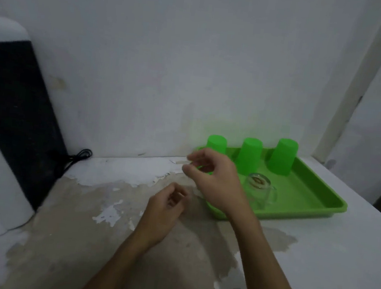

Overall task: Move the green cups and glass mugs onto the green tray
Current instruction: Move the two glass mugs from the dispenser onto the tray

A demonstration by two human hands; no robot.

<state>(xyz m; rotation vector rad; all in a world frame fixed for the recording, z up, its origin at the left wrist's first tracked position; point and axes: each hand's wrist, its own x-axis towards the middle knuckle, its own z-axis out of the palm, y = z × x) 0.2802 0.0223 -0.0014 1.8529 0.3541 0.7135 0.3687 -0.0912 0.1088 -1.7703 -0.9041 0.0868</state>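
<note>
Green cups: 3 [249, 155] inverted on tray [308, 201], 1 glass mug [260, 189]; 2 hands [213, 182] loosely curled, empty.

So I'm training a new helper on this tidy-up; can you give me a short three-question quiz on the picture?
1. True or false: the green cups stand mouth-down on the green tray.
2. How many glass mugs show on the tray?
3. Which hand is over the tray's near-left corner? A) left hand B) right hand C) neither

Key:
1. True; three cups in a row along the tray's far side.
2. One glass mug, upside down, in front of the middle cup.
3. B; the right hand hangs there holding nothing, fingers loosely spread. The left hand is over the worn counter, fingers curled, also holding nothing.
</note>
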